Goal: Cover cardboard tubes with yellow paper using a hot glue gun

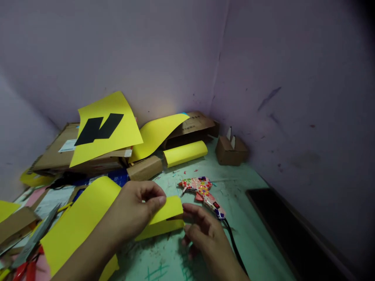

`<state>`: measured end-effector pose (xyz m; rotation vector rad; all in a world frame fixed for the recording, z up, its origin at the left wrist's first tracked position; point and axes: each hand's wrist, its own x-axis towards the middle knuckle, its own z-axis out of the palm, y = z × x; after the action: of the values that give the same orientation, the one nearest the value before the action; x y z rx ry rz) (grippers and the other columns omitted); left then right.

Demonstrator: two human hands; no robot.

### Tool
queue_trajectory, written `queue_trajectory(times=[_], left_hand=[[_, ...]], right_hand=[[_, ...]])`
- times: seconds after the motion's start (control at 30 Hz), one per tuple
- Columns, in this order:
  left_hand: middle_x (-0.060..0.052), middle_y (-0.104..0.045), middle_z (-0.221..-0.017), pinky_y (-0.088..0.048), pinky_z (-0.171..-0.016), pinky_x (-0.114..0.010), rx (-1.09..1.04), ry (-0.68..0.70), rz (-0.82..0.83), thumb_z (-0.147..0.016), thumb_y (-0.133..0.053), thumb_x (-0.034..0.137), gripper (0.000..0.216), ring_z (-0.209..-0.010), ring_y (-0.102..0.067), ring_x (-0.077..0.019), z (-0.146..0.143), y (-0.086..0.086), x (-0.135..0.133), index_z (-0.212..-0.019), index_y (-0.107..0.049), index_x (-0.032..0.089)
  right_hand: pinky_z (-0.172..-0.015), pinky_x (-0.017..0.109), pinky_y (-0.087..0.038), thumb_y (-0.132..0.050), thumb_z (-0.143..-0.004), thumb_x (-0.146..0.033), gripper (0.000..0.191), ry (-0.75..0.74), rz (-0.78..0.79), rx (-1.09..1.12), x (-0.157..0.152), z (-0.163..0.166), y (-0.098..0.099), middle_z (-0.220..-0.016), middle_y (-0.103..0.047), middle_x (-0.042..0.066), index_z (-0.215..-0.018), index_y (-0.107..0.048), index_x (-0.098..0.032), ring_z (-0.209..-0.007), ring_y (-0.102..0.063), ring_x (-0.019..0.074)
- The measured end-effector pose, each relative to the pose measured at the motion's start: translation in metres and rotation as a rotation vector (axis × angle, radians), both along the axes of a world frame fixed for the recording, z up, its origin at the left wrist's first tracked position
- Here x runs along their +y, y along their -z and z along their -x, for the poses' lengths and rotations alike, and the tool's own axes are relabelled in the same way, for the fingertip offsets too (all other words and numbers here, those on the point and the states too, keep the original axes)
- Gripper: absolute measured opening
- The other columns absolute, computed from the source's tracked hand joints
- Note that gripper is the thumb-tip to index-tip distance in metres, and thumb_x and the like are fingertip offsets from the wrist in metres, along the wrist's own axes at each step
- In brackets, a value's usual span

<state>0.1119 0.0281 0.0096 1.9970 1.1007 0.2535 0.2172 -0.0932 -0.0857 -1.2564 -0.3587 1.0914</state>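
Head view, lower centre of the frame: the folded yellow paper [171, 205] lies just above the table [243, 203] or on it, I can't tell which, with its two flaps parted at the right end. The left hand [140, 203] pinches the upper flap between thumb and index finger, while the right hand [205, 234] has its fingers curled and spread at that open end; whether they touch the edge is unclear. To shape the piece well, I'd keep the left pinch light so the paper doesn't dent, let the right fingers square the two edges, and press along each crease from end to end. The patterned glue gun [202, 185] sits near the centre, just beyond the right hand, its black cord [233, 238] running down past the wrist, so that arm is best kept from snagging it. At lower left, the large yellow sheet [84, 214] is partly behind the left forearm, which should avoid creasing it.
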Motion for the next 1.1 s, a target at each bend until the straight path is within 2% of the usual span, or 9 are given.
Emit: queue_trajectory(times=[0.13, 0.23, 0.33, 0.47, 0.57, 0.7, 0.83, 1.0, 1.1], left_hand=[[0.003, -0.057, -0.049, -0.035, -0.045, -0.021, -0.147, -0.04, -0.047, -0.063, -0.06, 0.037, 0.018, -0.047, -0.048, -0.0123, 0.002, 0.003, -0.009, -0.054, -0.064, 0.022], [0.002, -0.063, -0.052, -0.041, -0.05, -0.024, -0.24, 0.045, -0.174, -0.066, -0.061, 0.032, 0.016, -0.051, -0.055, -0.0153, 0.001, -0.002, -0.024, -0.053, -0.066, 0.025], [0.0, -0.067, -0.059, -0.046, -0.06, -0.027, -0.324, 0.152, -0.282, -0.071, -0.061, 0.028, 0.015, -0.058, -0.06, -0.0174, 0.001, -0.008, -0.035, -0.059, -0.071, 0.028], [0.0, -0.073, -0.078, -0.048, -0.065, -0.028, -0.357, -0.155, -0.331, -0.065, -0.066, 0.038, 0.014, -0.074, -0.064, -0.0213, 0.021, -0.011, -0.026, -0.074, -0.074, 0.03], [0.001, -0.069, -0.068, -0.045, -0.055, -0.024, -0.335, -0.473, -0.19, -0.062, -0.067, 0.049, 0.028, -0.061, -0.058, -0.0161, 0.047, 0.0, -0.006, -0.078, -0.071, 0.026], [0.001, -0.061, -0.057, -0.032, -0.041, -0.019, -0.349, -0.52, 0.076, -0.063, -0.067, 0.046, 0.03, -0.044, -0.043, -0.0084, 0.069, 0.032, 0.004, -0.069, -0.065, 0.017], [0.003, -0.056, -0.053, -0.025, -0.039, -0.018, -0.337, -0.525, 0.111, -0.059, -0.07, 0.046, 0.032, -0.04, -0.037, -0.0064, 0.063, 0.057, -0.007, -0.066, -0.06, 0.016], [0.008, -0.041, -0.046, -0.02, -0.04, -0.016, -0.392, -0.575, 0.217, -0.061, -0.07, 0.052, 0.039, -0.042, -0.032, -0.0055, 0.05, 0.058, -0.023, -0.06, -0.049, 0.019], [0.011, -0.038, -0.042, -0.016, -0.039, -0.016, -0.474, -0.618, 0.342, -0.062, -0.07, 0.049, 0.037, -0.039, -0.026, -0.0039, 0.048, 0.055, -0.024, -0.064, -0.049, 0.019]], right_hand=[[-0.042, 0.02, -0.033, -0.065, -0.072, -0.032, 0.026, 0.203, -0.125, -0.224, -0.008, -0.003, -0.008, -0.09, -0.062, 0.004, -0.094, -0.062, -0.018, -0.045, -0.04, 0.0039], [-0.043, 0.022, -0.034, -0.068, -0.069, -0.04, 0.039, 0.121, -0.195, -0.168, -0.009, -0.003, -0.018, -0.09, -0.063, 0.004, -0.103, -0.064, -0.022, -0.046, -0.042, 0.0062], [-0.052, 0.025, -0.041, -0.071, -0.062, -0.028, 0.02, 0.009, -0.151, -0.274, -0.008, -0.006, -0.03, -0.073, -0.066, 0.002, -0.081, -0.072, -0.021, -0.055, -0.052, 0.0125], [-0.052, 0.024, -0.04, -0.069, -0.059, -0.026, 0.005, 0.041, -0.038, -0.408, -0.013, -0.021, -0.048, -0.059, -0.064, 0.0, -0.059, -0.068, -0.021, -0.057, -0.054, 0.0143], [-0.046, 0.021, -0.036, -0.076, -0.056, -0.03, 0.017, 0.115, 0.003, -0.326, -0.015, -0.038, -0.058, -0.059, -0.062, -0.002, -0.068, -0.068, -0.021, -0.051, -0.048, 0.0107], [-0.04, 0.019, -0.028, -0.081, -0.051, -0.035, 0.03, 0.049, 0.004, -0.112, -0.006, -0.05, -0.059, -0.058, -0.06, -0.001, -0.07, -0.068, -0.016, -0.044, -0.037, 0.0064], [-0.04, 0.019, -0.029, -0.08, -0.054, -0.042, 0.033, -0.046, -0.039, -0.015, 0.004, -0.045, -0.042, -0.052, -0.052, -0.002, -0.055, -0.063, -0.014, -0.044, -0.037, 0.0063], [-0.042, 0.019, -0.029, -0.076, -0.064, -0.041, 0.03, -0.129, -0.019, 0.026, 0.004, -0.038, -0.024, -0.051, -0.049, -0.003, -0.058, -0.063, -0.015, -0.044, -0.038, 0.0073], [-0.045, 0.021, -0.032, -0.071, -0.069, -0.04, 0.026, -0.221, -0.096, -0.165, -0.004, -0.038, -0.024, -0.055, -0.05, -0.001, -0.059, -0.066, -0.016, -0.049, -0.043, 0.0094]])
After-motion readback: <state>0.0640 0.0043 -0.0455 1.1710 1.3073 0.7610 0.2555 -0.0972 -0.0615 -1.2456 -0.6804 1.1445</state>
